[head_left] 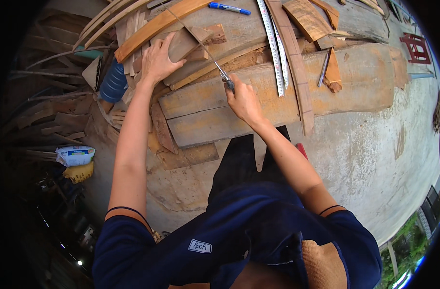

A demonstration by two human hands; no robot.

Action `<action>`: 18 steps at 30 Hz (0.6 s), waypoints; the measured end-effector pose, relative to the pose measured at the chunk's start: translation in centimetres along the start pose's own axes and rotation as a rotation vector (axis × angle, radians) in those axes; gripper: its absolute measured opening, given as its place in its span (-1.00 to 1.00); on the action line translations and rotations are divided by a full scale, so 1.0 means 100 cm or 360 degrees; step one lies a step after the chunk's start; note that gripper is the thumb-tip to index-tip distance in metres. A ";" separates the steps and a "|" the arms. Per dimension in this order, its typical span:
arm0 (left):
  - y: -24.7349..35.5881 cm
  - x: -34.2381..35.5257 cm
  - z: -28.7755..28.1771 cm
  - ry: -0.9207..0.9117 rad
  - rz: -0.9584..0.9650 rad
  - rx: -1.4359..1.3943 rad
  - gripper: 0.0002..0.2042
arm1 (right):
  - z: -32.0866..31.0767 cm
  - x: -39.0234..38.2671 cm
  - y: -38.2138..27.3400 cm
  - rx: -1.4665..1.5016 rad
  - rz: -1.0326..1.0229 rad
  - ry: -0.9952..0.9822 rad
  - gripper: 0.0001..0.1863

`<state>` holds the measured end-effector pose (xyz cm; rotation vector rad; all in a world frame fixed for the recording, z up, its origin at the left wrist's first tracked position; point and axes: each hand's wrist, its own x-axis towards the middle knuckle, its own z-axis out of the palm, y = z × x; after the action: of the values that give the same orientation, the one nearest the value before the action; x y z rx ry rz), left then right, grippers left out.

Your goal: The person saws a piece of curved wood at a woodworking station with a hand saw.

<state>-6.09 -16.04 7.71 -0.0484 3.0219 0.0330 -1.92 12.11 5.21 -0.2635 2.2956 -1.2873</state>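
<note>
My right hand is closed around the dark handle of a handsaw. The saw's long thin blade shows nearly edge-on and runs up and left, crossing a brown wooden block. My left hand grips the left part of that block, thumb spread along its near side. Whether the teeth have cut into the wood cannot be made out. Beneath lie thick weathered planks, and a curved orange-brown wood strip passes just beyond my left hand.
A blue marker, a white folding ruler, a long curved strip and a pen by a wood offcut lie on the planks. Left are a blue plastic bottle and scrap wood. A red stool stands far right.
</note>
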 end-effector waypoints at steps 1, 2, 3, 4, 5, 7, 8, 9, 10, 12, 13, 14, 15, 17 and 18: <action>0.003 -0.003 0.000 -0.0005 0.0007 -0.0009 -0.08 | 0.000 0.004 0.000 -0.0005 0.0011 0.0003 -0.82; 0.004 -0.006 0.000 0.0024 -0.0089 -0.0011 -0.09 | -0.001 0.009 -0.001 -0.0008 0.0020 -0.0005 -0.80; 0.001 -0.009 -0.002 0.0058 -0.0194 0.0000 -0.10 | -0.001 0.014 -0.005 -0.0004 0.0014 -0.0018 -0.78; -0.004 -0.016 0.000 0.0094 -0.0229 0.0022 -0.12 | 0.000 0.018 -0.010 0.0000 0.0007 -0.0017 -0.78; -0.004 -0.020 0.001 0.0100 -0.0231 0.0030 -0.12 | 0.000 0.023 -0.016 -0.0052 -0.0038 -0.0036 -0.78; -0.005 -0.023 -0.005 0.0140 -0.0378 -0.0019 -0.14 | 0.000 0.032 -0.021 -0.0092 -0.0104 -0.0037 -0.78; -0.003 -0.023 -0.007 0.0072 -0.0393 -0.0018 -0.12 | -0.007 0.036 -0.020 -0.0143 -0.0142 -0.0044 -0.77; -0.002 -0.021 -0.009 0.0090 -0.0393 -0.0003 -0.12 | -0.011 0.040 -0.017 -0.0196 -0.0184 -0.0053 -0.75; -0.003 -0.019 -0.010 0.0047 -0.0344 0.0051 -0.11 | -0.012 0.042 -0.014 -0.0188 -0.0203 -0.0043 -0.75; -0.006 -0.016 -0.007 0.0064 -0.0241 0.0143 -0.10 | -0.012 0.040 -0.008 -0.0020 -0.0240 -0.0096 -0.76; -0.002 -0.014 -0.012 0.0072 -0.0242 0.0148 -0.10 | -0.016 0.036 -0.012 -0.0018 -0.0248 -0.0093 -0.76; 0.002 -0.010 -0.016 0.0065 -0.0244 0.0126 -0.10 | -0.020 0.030 -0.016 -0.0018 -0.0184 -0.0093 -0.77; 0.009 -0.010 -0.020 0.0049 -0.0247 0.0101 -0.11 | -0.027 0.024 -0.019 -0.0017 -0.0111 -0.0100 -0.77; 0.011 0.001 -0.016 0.0086 -0.0212 0.0070 -0.11 | -0.030 0.027 -0.014 0.0014 -0.0099 -0.0086 -0.79; 0.008 0.007 -0.011 0.0064 -0.0200 0.0060 -0.10 | -0.029 0.034 -0.015 -0.0038 -0.0116 -0.0090 -0.79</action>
<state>-6.95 -15.33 8.74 -0.2382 3.0514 -0.0369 -6.45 12.15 6.59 -0.3898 2.2738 -1.2717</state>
